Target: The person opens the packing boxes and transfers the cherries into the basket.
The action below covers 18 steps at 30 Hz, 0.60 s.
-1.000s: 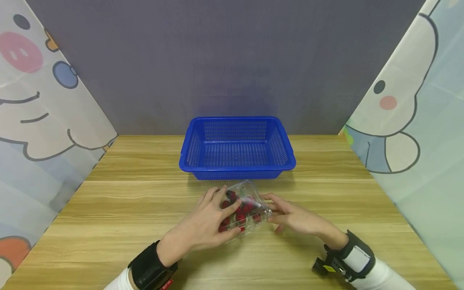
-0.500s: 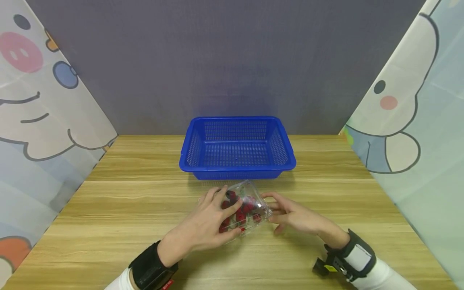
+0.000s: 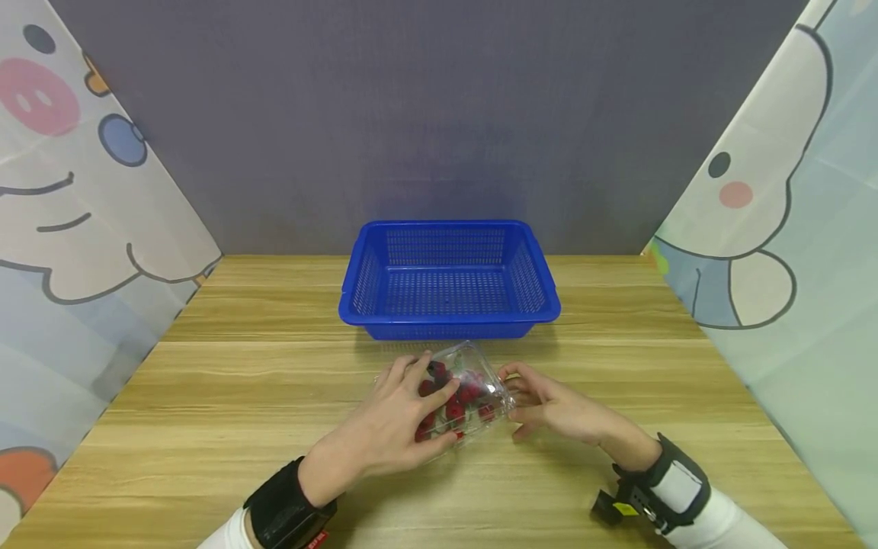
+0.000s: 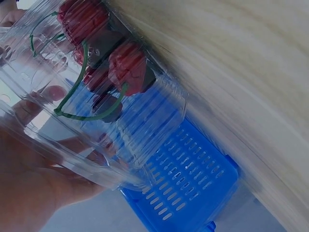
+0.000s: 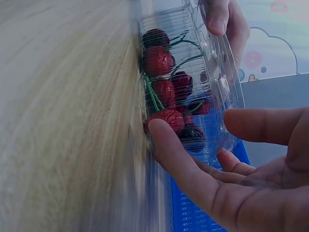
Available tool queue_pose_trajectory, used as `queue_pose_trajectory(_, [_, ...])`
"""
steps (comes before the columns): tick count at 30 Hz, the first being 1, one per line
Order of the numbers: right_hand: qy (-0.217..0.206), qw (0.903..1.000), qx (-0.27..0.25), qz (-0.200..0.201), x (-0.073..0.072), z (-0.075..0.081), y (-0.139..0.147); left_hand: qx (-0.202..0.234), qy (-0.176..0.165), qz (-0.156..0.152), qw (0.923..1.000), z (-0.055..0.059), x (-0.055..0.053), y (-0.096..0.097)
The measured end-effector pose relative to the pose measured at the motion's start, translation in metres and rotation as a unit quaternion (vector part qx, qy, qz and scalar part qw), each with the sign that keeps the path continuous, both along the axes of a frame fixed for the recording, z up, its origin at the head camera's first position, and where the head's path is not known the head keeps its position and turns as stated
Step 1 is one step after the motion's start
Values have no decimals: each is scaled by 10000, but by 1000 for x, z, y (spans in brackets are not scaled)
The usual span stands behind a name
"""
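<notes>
A clear plastic clamshell box (image 3: 469, 357) lies tilted on the table. In it are several red and dark artificial cherries (image 3: 456, 412), with green stems (image 5: 153, 94) plain in the right wrist view. Across the lid rests my left hand (image 3: 387, 419), its fingers spread; in the left wrist view this hand (image 4: 34, 179) lies along the lid side. My right hand (image 3: 552, 408) is at the box's right corner, thumb and fingers apart. From the right wrist view, fingertips of that hand (image 5: 260, 179) are at the lid edge and by the box's side wall.
A blue perforated basket (image 3: 449, 329) stands just behind the box, with nothing visible inside. The wood-grain table (image 3: 240, 396) meets a grey back wall (image 3: 439, 114). Cartoon-printed panels (image 3: 789, 305) flank both sides.
The right hand's fingers have shifted slightly at the box corner, the upper finger moving a little right and the lowest a little left. The left hand and box look unmoved.
</notes>
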State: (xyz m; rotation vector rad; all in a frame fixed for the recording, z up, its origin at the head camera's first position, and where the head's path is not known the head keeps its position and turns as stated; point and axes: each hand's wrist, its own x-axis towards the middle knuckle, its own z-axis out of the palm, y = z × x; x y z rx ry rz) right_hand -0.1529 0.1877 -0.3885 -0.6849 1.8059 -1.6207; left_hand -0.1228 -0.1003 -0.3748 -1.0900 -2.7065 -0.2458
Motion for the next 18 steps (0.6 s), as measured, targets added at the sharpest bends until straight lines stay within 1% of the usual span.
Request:
queue_pose_trajectory(10, [94, 9999, 59, -33, -1, -1, -1, -50, 50, 13, 10000, 1, 1, 1])
queue_pose_trajectory(18, [57, 9996, 213, -188, 1, 0, -3, -56, 16, 72, 10000, 0, 1, 2])
